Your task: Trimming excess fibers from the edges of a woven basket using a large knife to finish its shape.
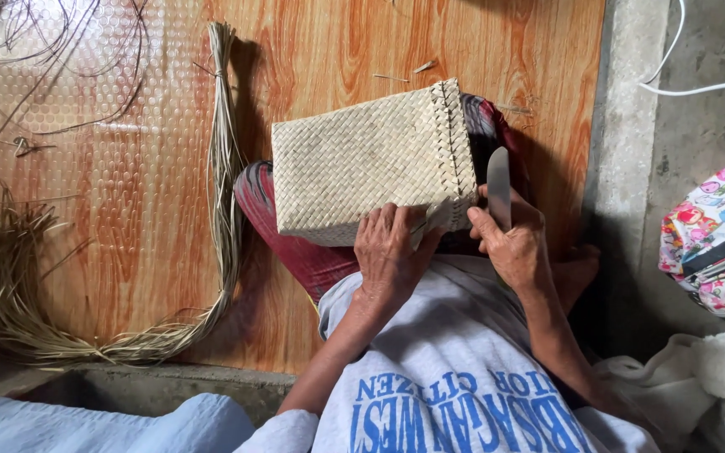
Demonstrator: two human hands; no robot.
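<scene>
On the lap, hands (451,247) grip a boxy woven straw basket (362,159) and flat knife (498,186).

Both forearms reach fwd from torso, elbows bent. Left hand (389,252) palm down, fingers curled in a grip. Right hand (509,243) closed in a fist, thumb up, just beside left.

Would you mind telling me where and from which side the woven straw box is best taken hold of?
Probably by its two short ends, coming from above. The woven box lies flat across the person's lap, its broad plaited face up and the stitched edge to the right. The left hand already holds its near edge, and the right hand holds a knife by the stitched end, so the far left end is freest.
</scene>
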